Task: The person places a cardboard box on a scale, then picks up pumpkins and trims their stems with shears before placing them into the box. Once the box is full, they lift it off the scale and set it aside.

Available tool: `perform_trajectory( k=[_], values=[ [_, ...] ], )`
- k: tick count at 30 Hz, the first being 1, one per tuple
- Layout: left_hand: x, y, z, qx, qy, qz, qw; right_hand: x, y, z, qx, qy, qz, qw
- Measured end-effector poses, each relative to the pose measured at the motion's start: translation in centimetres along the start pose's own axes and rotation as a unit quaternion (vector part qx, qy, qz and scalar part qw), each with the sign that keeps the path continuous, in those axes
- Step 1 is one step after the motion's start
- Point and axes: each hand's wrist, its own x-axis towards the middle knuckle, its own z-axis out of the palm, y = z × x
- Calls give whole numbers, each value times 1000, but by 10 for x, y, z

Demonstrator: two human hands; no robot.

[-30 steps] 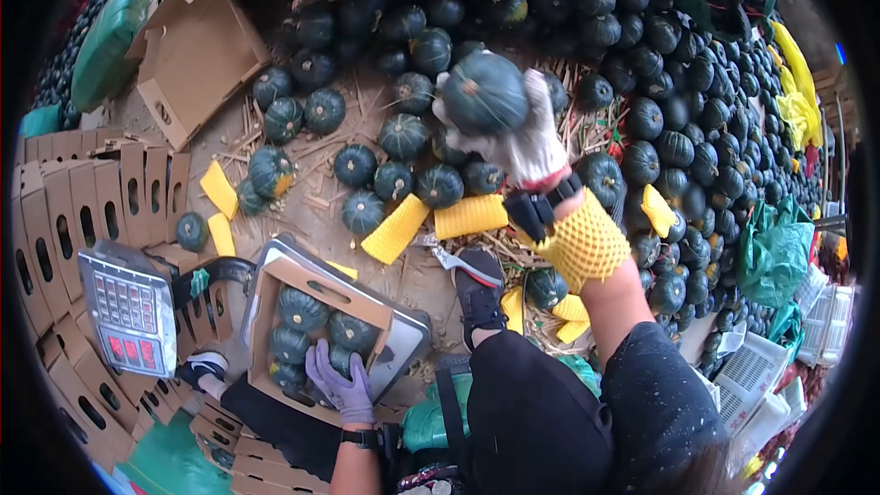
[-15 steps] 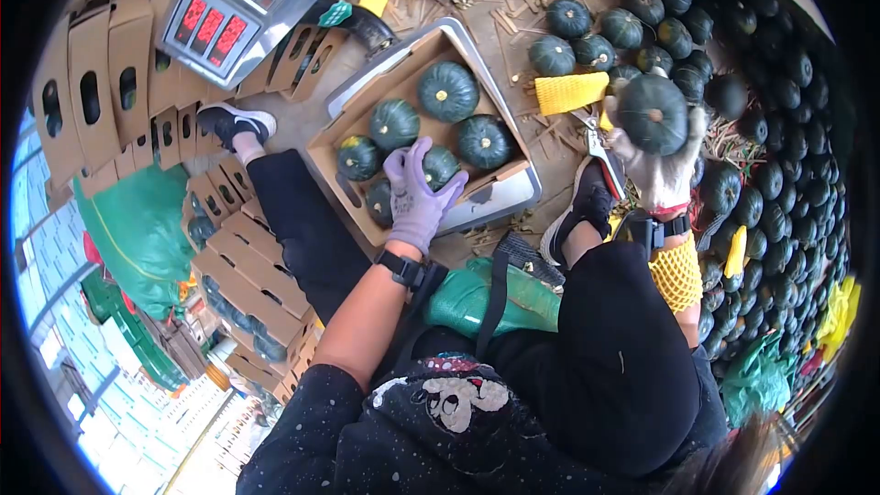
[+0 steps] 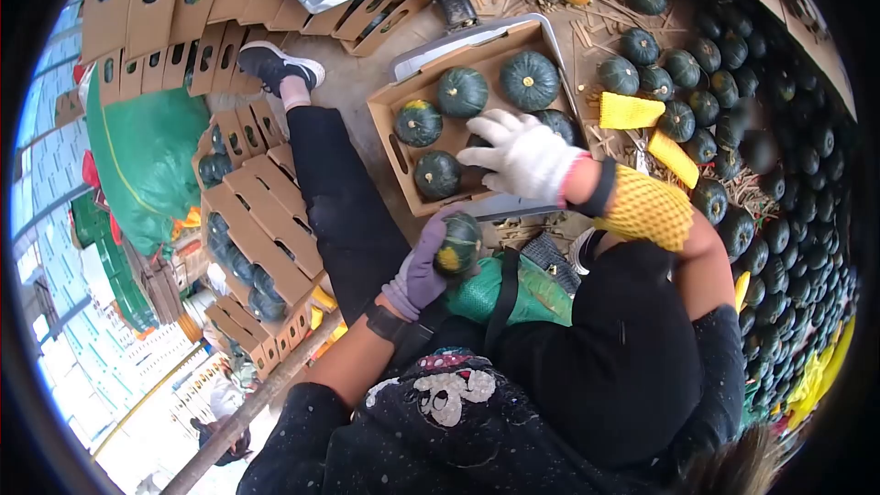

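Left fingers (image 3: pixel 427 255) grip squash (image 3: pixel 460 240); straw-littered ground (image 3: pixel 591 41).

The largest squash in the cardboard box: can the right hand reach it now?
Probably yes. The right hand lies over the cardboard box, beside the largest squash, with nothing between them; the left hand, holding a small squash, is clear of it.

L hand (image 3: pixel 422 273) curled; R hand (image 3: pixel 524 156) prob. splayed

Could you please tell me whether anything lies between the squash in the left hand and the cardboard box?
Yes: the right hand is spread over the near side of the cardboard box, just beyond the squash that the left hand grips.
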Motion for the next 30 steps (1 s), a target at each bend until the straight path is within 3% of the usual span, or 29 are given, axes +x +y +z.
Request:
perform_trajectory(
  k=[1, 3, 5, 6, 7, 8, 9, 11, 12, 13, 14, 15, 17, 18, 19, 21, 22, 23, 25, 27, 29, 30],
  values=[
    [1, -1, 5, 31, -2, -25, 999, -11, -3, -8, 19, 55, -6, 998],
    [5, 4, 26, 57, -4, -50, 997, -42, -9, -49, 230, 63, 38, 970],
    [22, 21, 55, 318, -117, 21, 941, -79, -16, -97, 416, -124, 194, 880],
    [37, 21, 50, 401, -187, 57, 895, -98, -19, -98, 481, -141, 219, 837],
    [42, 18, 61, 400, -191, 59, 894, -117, -20, -97, 543, -158, 243, 788],
    [46, 14, 81, 343, -263, 79, 898, -139, -11, -79, 529, -94, 177, 825],
    [49, 12, 100, 283, -331, 99, 895, -139, -20, -91, 509, -33, 212, 833],
    [45, 14, 129, 189, -389, 35, 901, -168, -10, -91, 576, -7, 286, 766],
    [53, 5, 127, 244, -417, 74, 873, -176, -10, -85, 607, 57, 308, 731],
    [54, -4, 122, 218, -406, 32, 887, -185, -10, -79, 632, 122, 323, 694],
    [48, 8, 130, 138, -416, -50, 897, -188, 1, -65, 636, 216, 279, 686],
    [43, 14, 121, 214, -363, -40, 906, -192, 12, -52, 642, 297, 278, 650],
    [45, 11, 97, 280, -338, 31, 898, -158, 13, -72, 482, 422, 369, 673],
    [43, 17, 91, 291, -332, 36, 896, -156, 29, -70, 260, 426, 417, 759],
    [39, 22, 84, 374, -289, 47, 880, -161, 51, -66, 22, 406, 446, 797],
    [39, 31, 69, 460, -248, 60, 851, -167, 90, -59, -127, 356, 487, 787],
    [39, 29, 59, 419, -179, 13, 890, -174, 115, -48, -160, 389, 454, 785],
    [36, 27, 56, 414, -144, 40, 898, -171, 118, -55, -250, 349, 453, 782],
    [28, 31, 60, 360, -80, 57, 928, -157, 104, -71, -379, 373, 380, 757],
    [30, 26, 47, 379, -49, 38, 924, -157, 90, -64, -102, 438, 339, 826],
    [28, 25, 50, 391, -56, 38, 918, -158, 57, -57, 75, 318, 404, 854],
    [28, 26, 50, 412, -43, 49, 909, -156, 51, -54, 60, 173, 475, 861]
  ],
)
